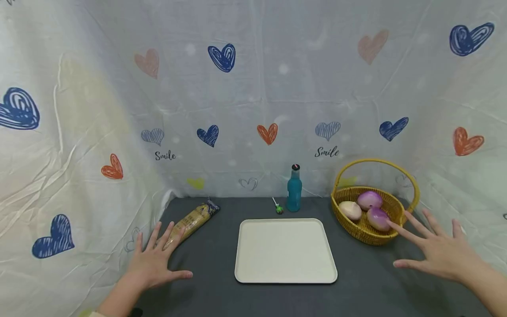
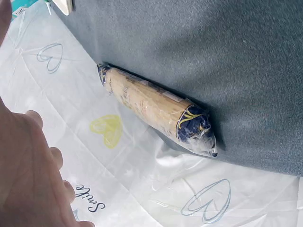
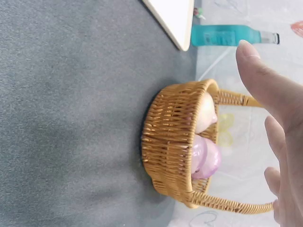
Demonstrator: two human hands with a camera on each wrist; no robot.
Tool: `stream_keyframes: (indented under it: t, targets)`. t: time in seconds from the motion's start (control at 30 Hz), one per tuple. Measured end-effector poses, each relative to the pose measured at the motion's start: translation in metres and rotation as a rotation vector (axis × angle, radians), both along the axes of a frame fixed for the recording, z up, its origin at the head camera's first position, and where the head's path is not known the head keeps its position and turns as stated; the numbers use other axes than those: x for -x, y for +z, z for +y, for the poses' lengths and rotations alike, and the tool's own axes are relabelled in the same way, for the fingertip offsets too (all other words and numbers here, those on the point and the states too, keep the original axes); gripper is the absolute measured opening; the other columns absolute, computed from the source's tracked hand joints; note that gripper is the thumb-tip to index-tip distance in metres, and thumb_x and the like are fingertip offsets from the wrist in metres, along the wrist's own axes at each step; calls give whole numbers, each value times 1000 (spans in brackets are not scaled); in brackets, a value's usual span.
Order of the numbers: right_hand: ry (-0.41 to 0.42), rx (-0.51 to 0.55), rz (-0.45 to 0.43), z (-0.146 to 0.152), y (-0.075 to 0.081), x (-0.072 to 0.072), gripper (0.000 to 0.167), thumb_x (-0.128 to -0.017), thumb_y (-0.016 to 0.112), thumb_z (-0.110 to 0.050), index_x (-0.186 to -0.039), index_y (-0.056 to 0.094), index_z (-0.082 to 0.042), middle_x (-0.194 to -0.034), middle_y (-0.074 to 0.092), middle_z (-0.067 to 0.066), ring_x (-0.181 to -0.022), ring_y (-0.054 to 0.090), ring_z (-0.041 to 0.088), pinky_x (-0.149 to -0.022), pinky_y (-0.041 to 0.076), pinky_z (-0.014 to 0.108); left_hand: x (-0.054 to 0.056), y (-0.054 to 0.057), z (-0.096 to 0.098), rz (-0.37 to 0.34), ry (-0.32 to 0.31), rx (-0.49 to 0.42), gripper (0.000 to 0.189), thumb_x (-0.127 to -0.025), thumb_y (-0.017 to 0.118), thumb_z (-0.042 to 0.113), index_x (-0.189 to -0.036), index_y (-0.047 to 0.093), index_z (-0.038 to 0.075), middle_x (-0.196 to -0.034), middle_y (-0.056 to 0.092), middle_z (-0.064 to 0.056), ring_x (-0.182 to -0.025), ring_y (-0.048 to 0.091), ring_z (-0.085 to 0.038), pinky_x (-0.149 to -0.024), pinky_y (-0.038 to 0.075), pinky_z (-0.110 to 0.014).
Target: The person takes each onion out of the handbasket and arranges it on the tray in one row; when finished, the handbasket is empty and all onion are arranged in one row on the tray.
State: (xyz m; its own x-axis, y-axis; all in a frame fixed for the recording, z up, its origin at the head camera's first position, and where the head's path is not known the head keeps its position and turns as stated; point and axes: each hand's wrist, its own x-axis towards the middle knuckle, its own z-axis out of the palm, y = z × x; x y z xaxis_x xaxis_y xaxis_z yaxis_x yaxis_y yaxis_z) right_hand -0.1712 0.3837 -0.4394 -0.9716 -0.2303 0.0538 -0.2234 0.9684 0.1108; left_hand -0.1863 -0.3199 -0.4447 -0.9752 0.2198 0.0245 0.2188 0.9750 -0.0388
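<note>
My left hand (image 1: 152, 266) is held with fingers spread over the near left of the table, holding nothing. Its fingertips overlap a long plastic-wrapped pack of noodles (image 1: 193, 222) in the head view; the left wrist view shows the whole pack (image 2: 147, 106) lying by the cloth wall. On the other side, my right hand (image 1: 445, 251) has spread fingers and holds nothing, beside a yellow wicker basket (image 1: 370, 240). Inside the basket lie two purple onions (image 1: 370, 200) and a whitish one (image 1: 350, 210). The basket's arched handle (image 3: 232, 205) stands upright.
A cream rectangular tray (image 1: 286, 251) lies in the middle of the dark grey table (image 1: 214, 299). Behind it are a blue glass bottle (image 1: 294, 191), standing upright, and a green lollipop (image 1: 279, 209). A white cloth (image 1: 237, 97) with printed hearts hangs around the table.
</note>
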Motion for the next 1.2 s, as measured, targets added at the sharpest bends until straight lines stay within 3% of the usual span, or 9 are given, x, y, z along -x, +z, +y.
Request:
stream_keyframes:
  t: [0.37, 0.57, 0.67, 0.83, 1.0, 1.1, 1.13, 1.2]
  targets:
    - [28, 53, -15, -3, 3, 5, 98, -81, 57, -81, -161, 13, -46, -170, 5, 14, -151, -24, 42, -95, -6, 91, -4, -5, 1, -2, -2, -29, 121, -66, 51, 96, -163, 17, 32, -171, 10, -10, -156, -7, -40, -110, -14, -78]
    - [24, 88, -43, -7, 10, 9, 98, -81, 58, -80, -161, 11, -46, -166, 22, 20, -152, -6, 51, -94, -2, 91, -4, -11, 6, 15, -14, -58, 121, -67, 58, 91, -163, 13, 34, -170, 11, -12, -156, -5, -41, -109, -10, -80]
    - [32, 119, -52, -9, 13, 10, 97, -81, 60, -78, -160, 13, -46, -163, 28, 21, -151, 5, 54, -94, 5, 91, -1, -16, 10, 39, -27, -55, 121, -67, 62, 89, -163, 15, 33, -169, 17, -14, -156, -1, -41, -110, -5, -80]
    - [110, 255, -49, -10, 17, 14, 94, -83, 70, -65, -160, 22, -42, -162, 31, 21, -148, 12, 59, -91, 24, 88, 6, -32, 26, 58, -83, -83, 118, -68, 64, 86, -163, 14, 36, -168, 20, -15, -155, 2, -44, -114, -1, -76]
    - [195, 496, -76, -10, 19, 27, 90, -82, 81, -47, -158, 33, -37, -160, 34, 24, -142, 20, 65, -94, 27, 84, 12, -49, 49, -22, -140, -126, 119, -71, 64, 85, -163, 6, 36, -171, 6, -8, -155, 2, -44, -117, 2, -74]
    - [247, 555, -18, -10, 17, 37, 86, -81, 83, -39, -155, 40, -33, -156, 43, 16, -140, 38, 51, -95, 38, 76, 15, -59, 61, -62, -147, -144, 120, -70, 63, 85, -163, 5, 35, -171, 5, -7, -155, 1, -44, -117, 5, -73]
    - [261, 545, 17, -9, 16, 40, 85, -81, 84, -38, -155, 41, -32, -156, 45, 9, -142, 42, 39, -94, 43, 70, 17, -62, 65, -70, -149, -151, 120, -70, 63, 86, -163, 6, 35, -171, 5, -7, -156, 1, -43, -117, 6, -73]
    - [287, 541, 77, -7, 13, 46, 84, -80, 85, -34, -154, 44, -29, -154, 45, -10, -140, 43, 11, -99, 50, 48, 20, -67, 72, -90, -155, -164, 121, -70, 62, 87, -163, 5, 35, -171, 6, -5, -156, 1, -42, -117, 8, -73]
